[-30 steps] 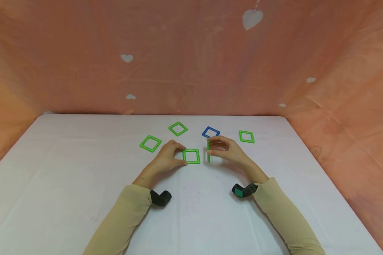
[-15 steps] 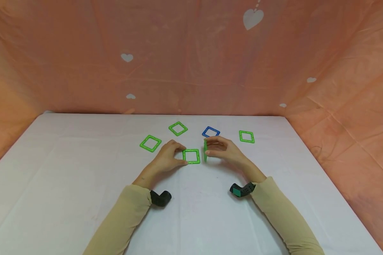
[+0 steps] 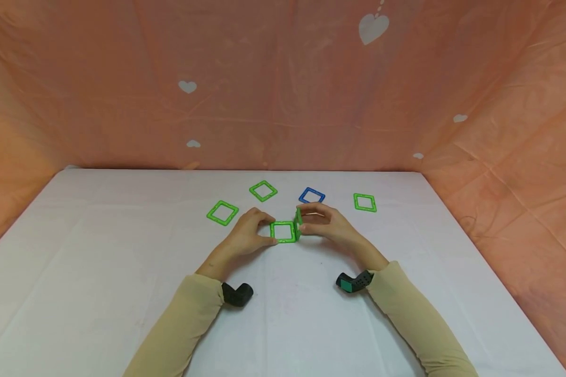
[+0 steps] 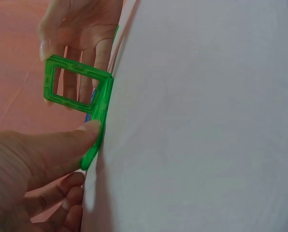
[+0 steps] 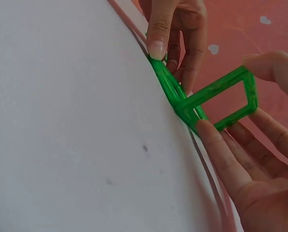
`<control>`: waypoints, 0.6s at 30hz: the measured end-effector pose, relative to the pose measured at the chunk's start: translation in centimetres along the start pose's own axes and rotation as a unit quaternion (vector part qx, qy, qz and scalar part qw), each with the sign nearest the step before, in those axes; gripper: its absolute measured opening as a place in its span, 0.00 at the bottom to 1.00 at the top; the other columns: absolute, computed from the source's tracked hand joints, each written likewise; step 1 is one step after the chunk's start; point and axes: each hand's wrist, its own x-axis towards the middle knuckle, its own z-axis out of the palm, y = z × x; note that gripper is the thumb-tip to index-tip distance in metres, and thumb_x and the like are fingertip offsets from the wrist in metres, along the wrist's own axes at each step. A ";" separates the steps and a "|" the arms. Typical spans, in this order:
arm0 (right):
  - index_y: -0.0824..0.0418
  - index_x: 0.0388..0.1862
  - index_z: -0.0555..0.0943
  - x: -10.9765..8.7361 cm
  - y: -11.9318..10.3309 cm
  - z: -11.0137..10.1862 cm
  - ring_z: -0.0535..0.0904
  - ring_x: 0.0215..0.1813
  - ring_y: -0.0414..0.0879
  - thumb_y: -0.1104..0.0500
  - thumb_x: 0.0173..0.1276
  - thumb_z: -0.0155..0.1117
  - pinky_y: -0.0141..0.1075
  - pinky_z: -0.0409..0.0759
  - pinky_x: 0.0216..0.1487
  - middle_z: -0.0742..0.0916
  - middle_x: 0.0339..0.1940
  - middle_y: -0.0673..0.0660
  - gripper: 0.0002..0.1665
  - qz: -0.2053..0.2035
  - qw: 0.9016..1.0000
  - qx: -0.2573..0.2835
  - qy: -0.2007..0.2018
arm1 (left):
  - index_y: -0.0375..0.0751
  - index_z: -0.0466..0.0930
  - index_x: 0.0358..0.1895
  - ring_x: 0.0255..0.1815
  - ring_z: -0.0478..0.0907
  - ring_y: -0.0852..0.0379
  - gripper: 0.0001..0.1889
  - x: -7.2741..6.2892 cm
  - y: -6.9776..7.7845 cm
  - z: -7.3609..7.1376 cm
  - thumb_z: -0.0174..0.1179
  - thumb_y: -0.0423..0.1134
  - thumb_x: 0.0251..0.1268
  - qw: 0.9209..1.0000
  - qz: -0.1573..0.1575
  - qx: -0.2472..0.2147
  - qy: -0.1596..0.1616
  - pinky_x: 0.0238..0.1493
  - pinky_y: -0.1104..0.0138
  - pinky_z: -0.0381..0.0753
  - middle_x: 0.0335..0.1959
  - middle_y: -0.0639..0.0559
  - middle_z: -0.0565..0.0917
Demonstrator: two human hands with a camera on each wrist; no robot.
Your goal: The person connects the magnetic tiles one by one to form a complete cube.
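My left hand (image 3: 246, 235) pinches the left side of a green square magnetic tile (image 3: 285, 241), an open frame that lies flat on the table. In my right hand (image 3: 332, 228), a second green magnetic tile (image 4: 79, 66) is held upright between thumb and fingers. Its lower edge meets the right edge of the flat tile, so the two form a corner. The right wrist view shows the upright tile (image 5: 216, 88) leaning somewhat, with the right fingertips on its rim and the left thumb pressing the flat one (image 5: 165, 82).
Behind the hands lie more square tiles: a green one (image 3: 216, 220) to the left, another green one (image 3: 256, 195) farther back, a blue one (image 3: 316, 191) just beyond the right hand, and a green one (image 3: 365, 209) to the right. An orange cloth surrounds the white table (image 3: 99, 235).
My right hand has moved left with the upright tile, from a gap away to touching the flat tile's right edge. The left hand and its tile have stayed in place.
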 end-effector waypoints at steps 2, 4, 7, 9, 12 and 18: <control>0.61 0.64 0.72 0.0 0.0 0.1 0.74 0.65 0.51 0.62 0.61 0.68 0.35 0.77 0.55 0.77 0.64 0.63 0.31 0.002 1.000 0.004 -0.001 | 0.32 0.78 0.54 0.50 0.72 0.47 0.24 0.0 0.0 0.0 0.70 0.36 0.53 1.000 -0.002 0.001 0.000 0.57 0.55 0.70 0.48 0.41 0.76; 0.61 0.64 0.72 0.0 -0.1 0.1 0.73 0.66 0.51 0.62 0.61 0.68 0.35 0.77 0.55 0.76 0.65 0.62 0.31 0.005 1.000 0.004 -0.003 | 0.32 0.78 0.54 0.50 0.71 0.47 0.24 0.0 0.1 0.0 0.70 0.36 0.53 1.000 -0.004 0.002 0.001 0.57 0.55 0.70 0.48 0.41 0.76; 0.63 0.66 0.69 -0.1 -0.1 0.1 0.72 0.67 0.53 0.62 0.62 0.67 0.35 0.77 0.55 0.75 0.66 0.62 0.33 0.004 1.000 0.002 -0.014 | 0.32 0.78 0.54 0.50 0.71 0.47 0.24 0.0 0.2 0.0 0.70 0.36 0.53 1.000 -0.009 0.002 0.002 0.57 0.55 0.70 0.48 0.41 0.76; 0.65 0.67 0.68 -0.1 -0.1 0.1 0.70 0.68 0.53 0.61 0.63 0.66 0.35 0.77 0.56 0.74 0.66 0.62 0.34 0.001 1.000 0.005 -0.021 | 0.32 0.78 0.54 0.50 0.71 0.47 0.24 0.1 0.2 0.1 0.70 0.36 0.53 1.000 -0.014 0.004 0.000 0.57 0.55 0.70 0.48 0.41 0.75; 0.65 0.68 0.66 -0.1 0.0 0.1 0.69 0.69 0.55 0.60 0.64 0.66 0.36 0.77 0.56 0.73 0.67 0.64 0.35 -0.003 1.000 0.003 -0.028 | 0.32 0.78 0.55 0.50 0.71 0.48 0.24 0.1 0.1 0.2 0.70 0.36 0.54 1.000 -0.017 0.004 -0.001 0.57 0.55 0.71 0.48 0.41 0.75; 0.65 0.68 0.66 0.0 -0.2 0.3 0.70 0.68 0.54 0.60 0.64 0.67 0.37 0.77 0.57 0.74 0.66 0.63 0.36 0.007 1.000 0.000 -0.021 | 0.31 0.77 0.55 0.53 0.71 0.46 0.24 0.1 0.1 0.3 0.70 0.36 0.54 1.000 -0.013 0.005 0.001 0.60 0.55 0.70 0.49 0.40 0.75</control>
